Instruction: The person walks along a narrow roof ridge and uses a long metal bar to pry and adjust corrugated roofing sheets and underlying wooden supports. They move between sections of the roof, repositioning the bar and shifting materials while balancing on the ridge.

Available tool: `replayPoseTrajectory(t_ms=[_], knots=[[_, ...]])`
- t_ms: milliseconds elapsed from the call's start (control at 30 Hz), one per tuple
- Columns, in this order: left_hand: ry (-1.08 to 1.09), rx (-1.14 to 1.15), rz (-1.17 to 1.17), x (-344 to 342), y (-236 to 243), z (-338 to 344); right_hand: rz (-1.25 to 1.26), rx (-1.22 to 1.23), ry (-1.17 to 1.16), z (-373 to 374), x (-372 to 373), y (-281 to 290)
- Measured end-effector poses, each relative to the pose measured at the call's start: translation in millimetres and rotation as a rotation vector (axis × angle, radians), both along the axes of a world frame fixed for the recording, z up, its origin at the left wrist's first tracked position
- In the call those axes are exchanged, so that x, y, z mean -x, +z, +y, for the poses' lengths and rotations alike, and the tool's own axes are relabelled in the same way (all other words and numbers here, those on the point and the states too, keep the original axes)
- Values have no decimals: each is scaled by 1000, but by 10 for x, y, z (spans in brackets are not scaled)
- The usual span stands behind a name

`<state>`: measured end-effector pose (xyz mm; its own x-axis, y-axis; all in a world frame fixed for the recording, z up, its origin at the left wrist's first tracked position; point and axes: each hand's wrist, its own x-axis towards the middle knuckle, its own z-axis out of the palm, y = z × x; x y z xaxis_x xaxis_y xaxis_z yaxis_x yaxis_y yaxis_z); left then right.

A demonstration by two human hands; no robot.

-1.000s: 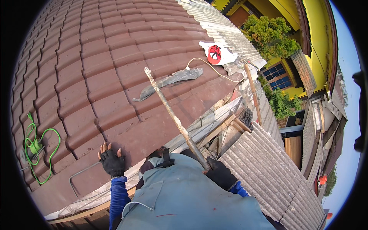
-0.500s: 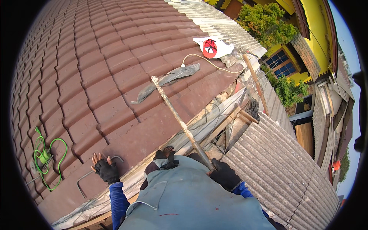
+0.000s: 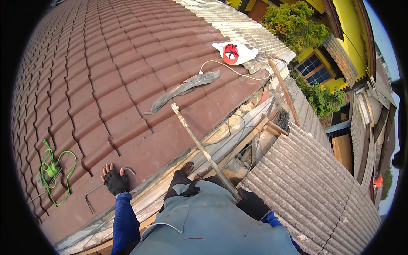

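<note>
My left hand [image 3: 116,182], in a black fingerless glove, lies flat with fingers spread on the brown roof sheet [image 3: 155,159]. Beneath and beside it runs a bent metal rod [image 3: 88,200], whose hooked end shows past the thumb. In a black glove too, my right hand [image 3: 251,205] is closed round the near end of a long, worn pole [image 3: 203,149]. The pole slants forward and left, its pale, flaking far end over the brown roof. Whether that end touches the roof I cannot tell.
A green power tool with a coiled cord [image 3: 52,171] lies at left. Farther up are a grey plastic strip [image 3: 182,90], a white cable and a red-and-white cap [image 3: 230,54]. Beside my feet, an open gap with timber [image 3: 244,142] borders grey corrugated sheets [image 3: 314,182].
The pole's far end has come lower and nearer to me, and my right hand has shifted slightly down and right. My left hand still rests on the roof.
</note>
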<state>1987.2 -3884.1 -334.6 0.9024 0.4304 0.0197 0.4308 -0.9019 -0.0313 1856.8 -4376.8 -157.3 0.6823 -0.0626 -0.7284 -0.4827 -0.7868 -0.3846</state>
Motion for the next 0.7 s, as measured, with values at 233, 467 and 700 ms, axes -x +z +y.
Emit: replayPoseTrajectory(t_ms=[233, 467, 700], knots=[[20, 23, -37, -26, 97, -29, -8, 22, 65, -101, 330, -154], [33, 28, -133, -48, 44, 13, 73, 111, 35, -169, 527, -295], [39, 21, -119, -46, 6, 40, 104, 181, 6, -313, 751, -508]])
